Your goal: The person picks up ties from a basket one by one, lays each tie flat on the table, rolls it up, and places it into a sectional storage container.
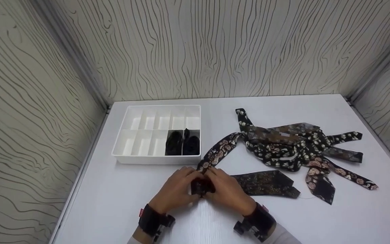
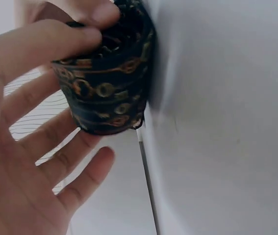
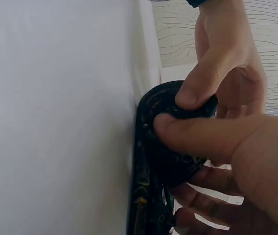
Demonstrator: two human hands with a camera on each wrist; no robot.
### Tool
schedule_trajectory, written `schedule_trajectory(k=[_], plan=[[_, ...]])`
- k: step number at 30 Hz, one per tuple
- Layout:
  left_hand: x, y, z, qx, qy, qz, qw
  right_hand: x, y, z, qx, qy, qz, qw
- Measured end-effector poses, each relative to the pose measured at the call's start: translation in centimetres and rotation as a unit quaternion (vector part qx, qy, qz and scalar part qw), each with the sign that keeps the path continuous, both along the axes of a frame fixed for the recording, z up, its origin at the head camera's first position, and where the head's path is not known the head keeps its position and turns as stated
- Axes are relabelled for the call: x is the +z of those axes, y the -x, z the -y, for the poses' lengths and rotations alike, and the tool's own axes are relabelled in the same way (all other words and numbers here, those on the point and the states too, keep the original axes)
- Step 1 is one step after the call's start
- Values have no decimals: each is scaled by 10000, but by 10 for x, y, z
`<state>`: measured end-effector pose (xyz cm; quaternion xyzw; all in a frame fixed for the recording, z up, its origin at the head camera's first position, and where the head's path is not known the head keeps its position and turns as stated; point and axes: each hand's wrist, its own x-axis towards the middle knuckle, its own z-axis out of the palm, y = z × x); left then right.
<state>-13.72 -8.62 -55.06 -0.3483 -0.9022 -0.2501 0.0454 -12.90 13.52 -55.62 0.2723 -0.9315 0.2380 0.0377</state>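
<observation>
A dark patterned necktie (image 1: 262,183) lies partly rolled, its unrolled length stretching right from the hands over the table. My left hand (image 1: 176,189) holds the near side of the rolled part (image 1: 199,187), thumb on the coil and fingers around it. From the other side my right hand (image 1: 227,189) grips the same roll, its thumb pressed on the coil in the right wrist view. Gold and green motifs show on the rolled tie (image 2: 107,98) in the left wrist view. The roll stands on its edge against the white table.
A white divided tray (image 1: 157,160) stands at the back left; two front-right compartments hold dark rolled ties (image 1: 174,144). At the right lies a tangled heap of floral neckties (image 1: 283,145). One floral tie end (image 1: 218,149) reaches from it to behind my hands. Patterned walls (image 1: 195,51) enclose the table.
</observation>
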Motion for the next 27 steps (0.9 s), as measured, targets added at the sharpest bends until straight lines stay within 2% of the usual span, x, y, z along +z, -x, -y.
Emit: schedule_trajectory(k=[2, 7, 11, 18, 23, 27], plan=[[0, 0, 0, 26, 25, 1, 10000, 0, 0, 0, -15, 6, -55, 10000], [2, 0, -1, 38, 65, -50, 10000, 0, -1, -1, 42, 141, 261, 9996], [1, -1, 0, -34, 6, 68, 10000, -3, -1, -3, 86, 143, 248, 9996], [0, 0, -1, -63, -66, 88, 9999, -3, 1, -5, 160, 458, 686, 9965], [0, 0, -2, -77, -61, 175, 9998, -1, 2, -7, 150, 434, 779, 9959], [0, 1, -2, -99, -128, 46, 9999, -1, 1, -8, 183, 367, 711, 9966]])
